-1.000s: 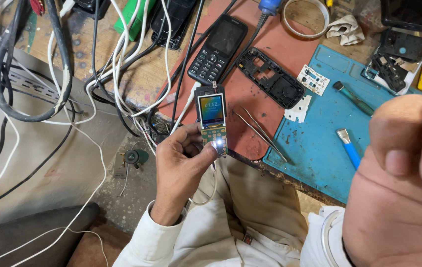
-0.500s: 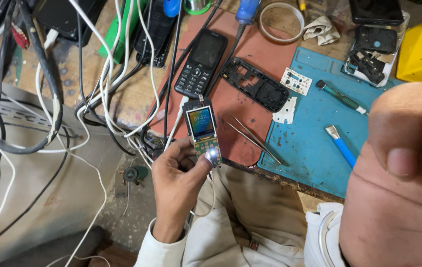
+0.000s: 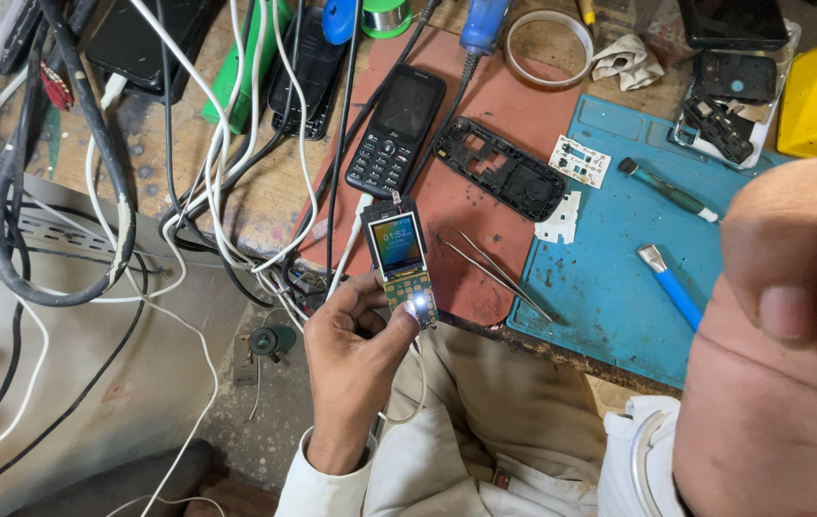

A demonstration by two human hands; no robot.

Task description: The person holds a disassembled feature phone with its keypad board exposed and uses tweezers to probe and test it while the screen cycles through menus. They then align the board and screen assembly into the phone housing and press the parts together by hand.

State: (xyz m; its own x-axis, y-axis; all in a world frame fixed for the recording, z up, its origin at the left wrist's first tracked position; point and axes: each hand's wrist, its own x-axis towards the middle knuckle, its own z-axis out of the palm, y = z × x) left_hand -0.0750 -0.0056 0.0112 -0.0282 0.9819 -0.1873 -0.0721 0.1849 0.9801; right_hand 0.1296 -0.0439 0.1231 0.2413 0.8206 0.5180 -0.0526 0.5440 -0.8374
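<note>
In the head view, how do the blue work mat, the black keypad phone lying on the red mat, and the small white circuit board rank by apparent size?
Largest to smallest:
1. Blue work mat
2. Black keypad phone
3. Small white circuit board
All lie on the same bench, so nearness hardly affects this order.

Worn wooden workbench, cluttered.
Landmark: red-brown mat at centre.
On red-brown mat: black keypad phone, empty black phone frame, tweezers.
Right of it, touching: blue mat.
Left of it: tangled white and black cables, green block.
Behind it: tape ring.
</note>
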